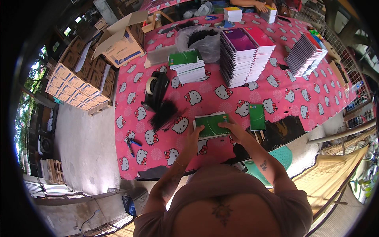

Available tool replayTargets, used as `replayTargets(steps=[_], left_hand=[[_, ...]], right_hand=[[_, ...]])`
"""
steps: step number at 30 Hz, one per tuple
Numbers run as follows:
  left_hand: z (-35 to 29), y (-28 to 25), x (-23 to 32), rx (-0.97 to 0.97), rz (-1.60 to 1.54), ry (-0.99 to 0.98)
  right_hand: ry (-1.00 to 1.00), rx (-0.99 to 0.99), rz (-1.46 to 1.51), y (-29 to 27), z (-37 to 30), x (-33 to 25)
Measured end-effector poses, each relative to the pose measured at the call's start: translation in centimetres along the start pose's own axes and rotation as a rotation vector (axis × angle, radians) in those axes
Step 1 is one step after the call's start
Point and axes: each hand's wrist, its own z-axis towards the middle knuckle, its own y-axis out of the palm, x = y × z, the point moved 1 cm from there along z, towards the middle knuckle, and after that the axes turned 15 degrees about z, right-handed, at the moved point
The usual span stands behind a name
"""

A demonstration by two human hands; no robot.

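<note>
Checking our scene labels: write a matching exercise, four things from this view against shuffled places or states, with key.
1. Thin green-topped notebook stack
2. Black tape dispenser
3. Blue-handled pliers
4. Brown cardboard box

A. Near the near-left corner of the pink-covered table
B. Flaps raised
C. Between left hand and right hand
D. Beside a heap of thin black strands

Pairs: 1-C, 2-D, 3-A, 4-B

The left forearm (173, 170) and right forearm (272, 170) slant inward across the counter's (166, 142) near edge, elbows apart. Just past that edge, the left grip (194, 134) and right grip (235, 131) face each other, both closed, thumbs (200, 128) uppermost and pointing inward, other fingers mostly hidden.
</note>
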Motion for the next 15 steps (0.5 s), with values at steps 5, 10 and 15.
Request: replayTargets(steps=[5, 10, 15], left_hand=[[-3.6, 1.8, 4.8, 0.518, 1.019, 0.823], [-4.6, 1.1, 3.0, 0.171, 1.305, 1.152], [-3.6, 0.3, 5.2, -0.041, 1.168, 1.006]], right_hand=[[-0.130, 0.185, -0.107, -1.1, -0.7, -1.1], [-0.279, 0.109, -0.212, 1.9, -1.7, -3.7], [-0.465, 0.000, -0.344, 1.6, -3.3, -4.0]])
